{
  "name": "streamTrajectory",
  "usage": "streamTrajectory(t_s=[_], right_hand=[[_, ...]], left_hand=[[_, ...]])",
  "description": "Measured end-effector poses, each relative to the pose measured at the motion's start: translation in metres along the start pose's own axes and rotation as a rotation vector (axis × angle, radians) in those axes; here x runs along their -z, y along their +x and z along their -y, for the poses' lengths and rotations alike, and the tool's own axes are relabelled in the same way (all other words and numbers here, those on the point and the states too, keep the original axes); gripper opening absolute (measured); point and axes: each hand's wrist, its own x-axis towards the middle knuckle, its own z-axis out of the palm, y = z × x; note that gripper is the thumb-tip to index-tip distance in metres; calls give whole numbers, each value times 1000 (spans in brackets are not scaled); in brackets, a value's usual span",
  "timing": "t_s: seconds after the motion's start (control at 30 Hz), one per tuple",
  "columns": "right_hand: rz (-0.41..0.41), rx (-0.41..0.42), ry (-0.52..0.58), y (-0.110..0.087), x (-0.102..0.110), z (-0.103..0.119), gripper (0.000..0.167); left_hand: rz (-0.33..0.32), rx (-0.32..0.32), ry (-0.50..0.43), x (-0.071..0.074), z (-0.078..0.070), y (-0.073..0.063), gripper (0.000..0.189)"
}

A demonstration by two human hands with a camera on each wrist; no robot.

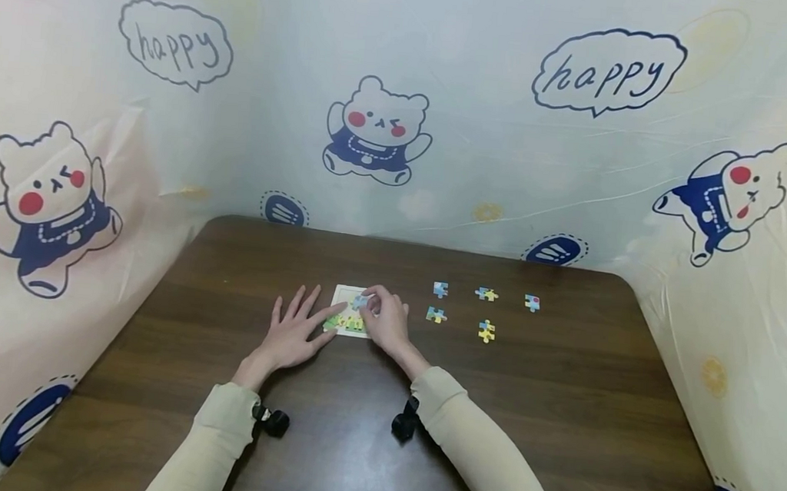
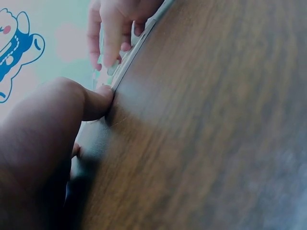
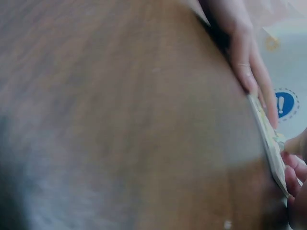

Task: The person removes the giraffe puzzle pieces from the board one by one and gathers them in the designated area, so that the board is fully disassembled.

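Observation:
A small white-bordered puzzle board (image 1: 344,294) lies on the brown table, with green and yellow pieces (image 1: 349,323) along its near side. My left hand (image 1: 294,336) rests with fingers spread at the board's left side, index finger and thumb touching it. Over the board's right part, my right hand (image 1: 389,324) pinches a light blue puzzle piece (image 1: 359,302) between thumb and fingers. In the left wrist view the left thumb (image 2: 98,103) presses the board's edge. The right wrist view shows the board (image 3: 269,148) edge-on, and the pinched piece is mostly hidden there.
Several loose puzzle pieces lie right of the board, among them a blue one (image 1: 441,289), a blue and yellow one (image 1: 487,294) and one with a red spot (image 1: 531,303). A printed curtain (image 1: 484,152) surrounds the table (image 1: 561,413) behind and at both sides.

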Motion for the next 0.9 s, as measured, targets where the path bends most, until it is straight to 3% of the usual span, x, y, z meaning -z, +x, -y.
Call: streamTrajectory(t_s=[0.2, 0.4, 0.6, 0.9], right_hand=[[7, -38, 199, 2, 18, -5, 19], [8, -93, 271, 1, 50, -9, 19], [-49, -135, 305, -8, 96, -28, 23], [-156, -234, 285, -42, 180, -77, 25]], left_hand=[[3, -1, -6, 2, -4, -2, 58], [-19, -18, -27, 4, -7, -4, 58], [-13, -14, -8, 3, -5, -3, 59], [-24, -8, -37, 12, -16, -6, 59]])
